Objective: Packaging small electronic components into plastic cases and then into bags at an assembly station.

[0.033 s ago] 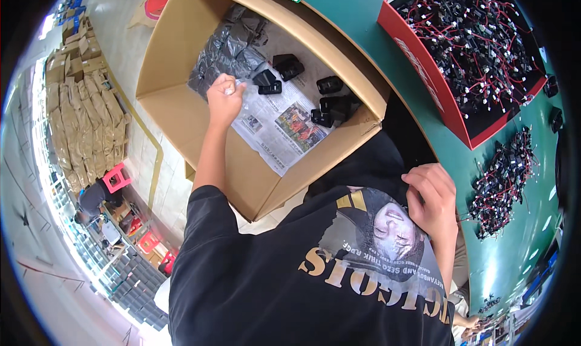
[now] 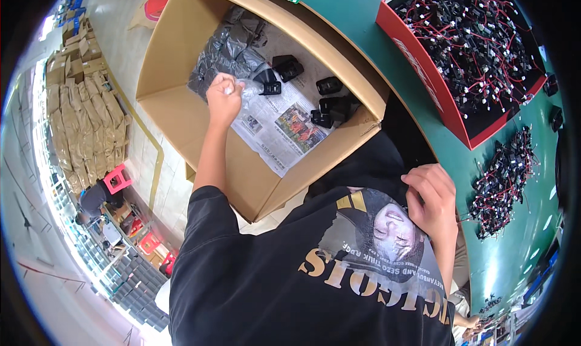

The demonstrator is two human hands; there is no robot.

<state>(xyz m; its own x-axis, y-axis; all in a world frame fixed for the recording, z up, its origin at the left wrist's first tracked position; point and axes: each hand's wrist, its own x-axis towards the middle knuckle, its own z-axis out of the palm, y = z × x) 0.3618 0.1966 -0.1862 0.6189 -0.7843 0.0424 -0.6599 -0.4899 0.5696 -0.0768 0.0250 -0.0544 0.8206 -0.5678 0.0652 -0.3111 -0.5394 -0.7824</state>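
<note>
My left hand point(image 2: 224, 98) is closed in a fist inside a cardboard box point(image 2: 175, 62), gripping a clear plastic bag point(image 2: 247, 93). The bag's loose end reaches a black plastic housing point(image 2: 270, 87) lying on newspaper point(image 2: 266, 134). Further black housings point(image 2: 330, 84) lie apart at the box's right side. Grey bagged parcels point(image 2: 227, 52) are packed along the far left of the box. My right hand point(image 2: 431, 195) hovers before my chest, fingers loosely bent, thumb apart, with nothing visible in it.
A green table point(image 2: 354, 19) curves along the right, bearing a red box point(image 2: 423, 74) full of wired black parts and a loose pile of them point(image 2: 502, 182). Brown wrapped stacks point(image 2: 91, 116) and a red stool point(image 2: 118, 178) stand on the floor at left. Another person's hand point(image 2: 466, 323) shows at lower right.
The clear bag's loose end has shifted right, now overlapping the nearest black housing. Both hands stay almost in place.
</note>
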